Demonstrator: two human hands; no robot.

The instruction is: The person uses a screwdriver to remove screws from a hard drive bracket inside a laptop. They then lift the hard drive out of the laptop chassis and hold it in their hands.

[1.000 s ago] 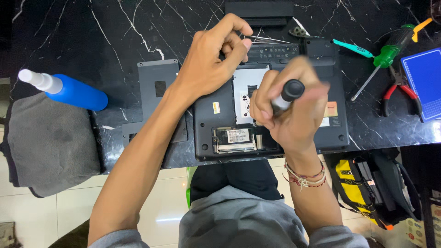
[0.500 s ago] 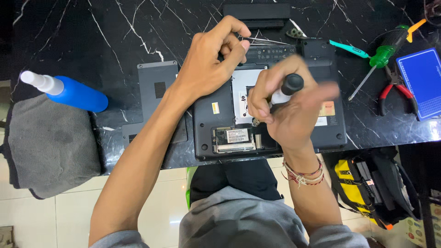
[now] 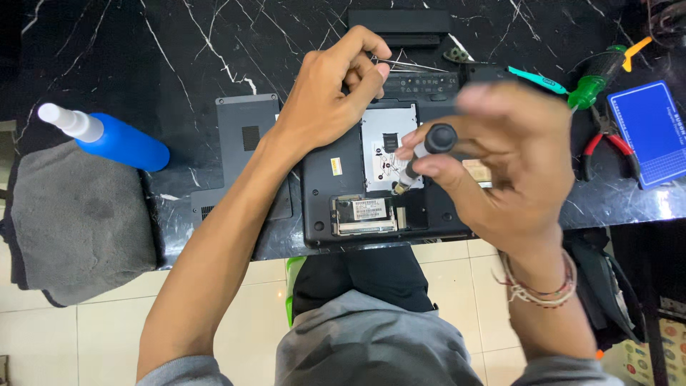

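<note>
Upturned black laptop (image 3: pixel 336 207) at tabletop (image 3: pixel 179 43) near edge, 6 o'clock side overhanging slightly. Left hand (image 3: pixel 325 100) rests on laptop at 11 o'clock, grip pinched on thin tweezers (image 3: pixel 407 66). Right hand (image 3: pixel 511 164), blurred, grip closed round black-capped screwdriver (image 3: pixel 421 157), tip down in open silver bay. Removed cover panel (image 3: pixel 246 132) just beside laptop at 9 o'clock. Blue spray bottle (image 3: pixel 114 139) farther at 9 o'clock, open marble between. Pliers (image 3: pixel 604 146), green screwdriver (image 3: pixel 593 78), blue pad (image 3: pixel 654 132) crowd 3 o'clock.

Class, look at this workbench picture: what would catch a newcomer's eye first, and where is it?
At centre, an upturned black laptop with open bays lies on the black marble table. The right hand holds a black-capped screwdriver over it; the left hand pinches metal tweezers. A blue spray bottle lies far left.
</note>
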